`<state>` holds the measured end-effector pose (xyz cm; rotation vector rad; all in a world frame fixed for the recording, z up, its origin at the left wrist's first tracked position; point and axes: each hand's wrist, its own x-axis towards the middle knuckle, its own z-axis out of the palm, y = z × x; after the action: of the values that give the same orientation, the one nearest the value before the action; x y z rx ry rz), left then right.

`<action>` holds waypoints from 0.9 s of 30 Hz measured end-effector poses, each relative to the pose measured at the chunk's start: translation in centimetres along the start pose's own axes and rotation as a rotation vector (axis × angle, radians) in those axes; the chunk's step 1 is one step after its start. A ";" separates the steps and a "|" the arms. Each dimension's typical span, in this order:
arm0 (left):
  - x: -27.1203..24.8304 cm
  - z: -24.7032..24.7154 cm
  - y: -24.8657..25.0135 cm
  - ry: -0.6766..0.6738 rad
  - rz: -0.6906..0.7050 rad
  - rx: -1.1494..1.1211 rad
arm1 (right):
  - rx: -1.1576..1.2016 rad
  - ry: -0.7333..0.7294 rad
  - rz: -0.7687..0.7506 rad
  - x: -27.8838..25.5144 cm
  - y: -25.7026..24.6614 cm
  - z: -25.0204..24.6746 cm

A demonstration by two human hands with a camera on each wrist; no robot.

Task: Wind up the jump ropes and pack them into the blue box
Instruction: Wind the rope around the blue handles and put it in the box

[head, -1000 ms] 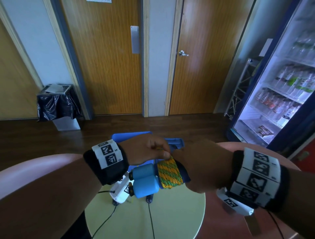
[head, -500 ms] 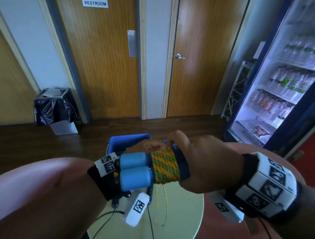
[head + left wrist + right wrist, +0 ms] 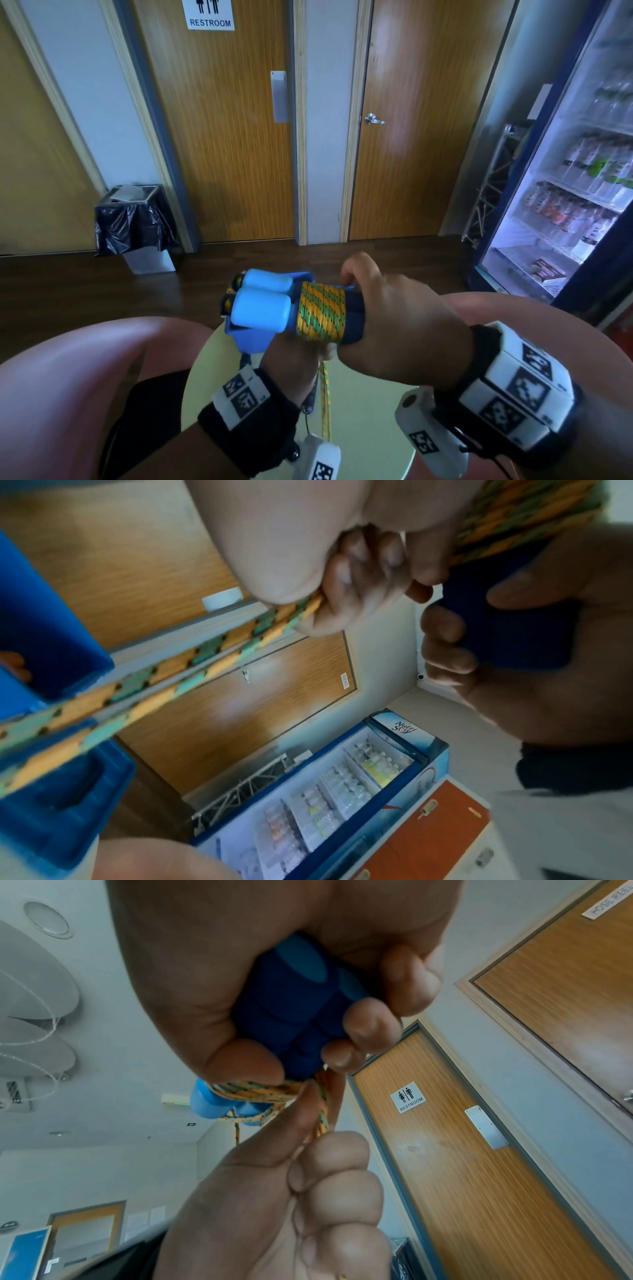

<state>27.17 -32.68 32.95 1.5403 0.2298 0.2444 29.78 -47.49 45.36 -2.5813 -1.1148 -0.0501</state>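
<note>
The jump rope's two light blue handles (image 3: 263, 308) lie side by side in mid-air, with the orange and green rope (image 3: 320, 317) wound tightly round their middle. My right hand (image 3: 387, 315) grips the dark blue ends (image 3: 291, 1015) of the handles. Just below the bundle my left hand (image 3: 294, 359) pinches the loose double strand (image 3: 171, 674), which hangs down (image 3: 325, 404) over the table. The blue box (image 3: 251, 342) stands behind and under the handles, mostly hidden by them.
A round pale green table (image 3: 370, 428) lies under my hands, with pink seats (image 3: 85, 377) on both sides. A black-lined bin (image 3: 133, 219) stands by the wooden doors. At the right is a lit drinks fridge (image 3: 565, 205).
My left hand has gone from above the handles round to beneath them, drawing the rope with it. The bundle has risen and the view has tilted upward.
</note>
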 end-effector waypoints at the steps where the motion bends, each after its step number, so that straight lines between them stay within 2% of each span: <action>1: 0.1 0.3 0.1 0.067 0.061 0.055 | 0.008 0.001 0.004 0.1 0.2 0.0; 2: 0.0 0.5 0.3 0.106 0.127 0.029 | 0.018 0.001 0.013 0.2 0.6 -0.1; 3: -0.1 1.0 0.8 0.091 0.206 -0.004 | 0.027 0.000 0.028 0.4 1.0 -0.1; 5: -0.1 2.2 0.6 0.083 0.256 -0.027 | 0.022 0.004 0.050 0.6 2.0 -0.2; 10: 0.2 5.8 1.0 0.022 0.242 -0.027 | -0.019 0.006 0.080 1.1 5.9 -0.5; 13: 0.5 8.3 1.2 0.043 0.185 -0.001 | -0.031 -0.006 0.082 1.2 8.5 -0.7; 14: 0.7 9.1 1.1 0.060 0.176 -0.026 | -0.021 -0.003 0.080 1.3 9.4 -0.8; 15: 1.3 9.7 1.0 0.038 0.075 -0.145 | -0.010 -0.004 0.076 1.3 10.4 -1.0; 16: 1.4 10.1 1.0 -0.011 0.067 -0.189 | 0.001 -0.011 0.072 1.3 11.3 -1.1; 17: 1.6 10.8 0.7 -0.024 0.089 -0.220 | 0.009 -0.020 0.066 1.2 12.1 -1.3; 19: 1.6 12.5 1.1 0.087 0.136 -0.103 | 0.001 -0.038 0.051 0.9 13.8 -1.5; 21: 1.7 14.1 1.0 0.040 0.145 -0.104 | 0.002 -0.058 0.021 0.4 15.4 -1.2; 24: 1.9 16.3 0.7 0.092 0.187 -0.031 | 0.165 -0.097 -0.030 -0.4 17.8 -0.6; 27: 2.4 17.4 0.0 0.094 0.111 -0.041 | 0.432 -0.123 0.060 -1.2 20.3 -0.2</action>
<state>34.64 -48.58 33.32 1.5041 0.2119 0.4078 43.47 -61.43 39.65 -2.2487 -0.9620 0.3310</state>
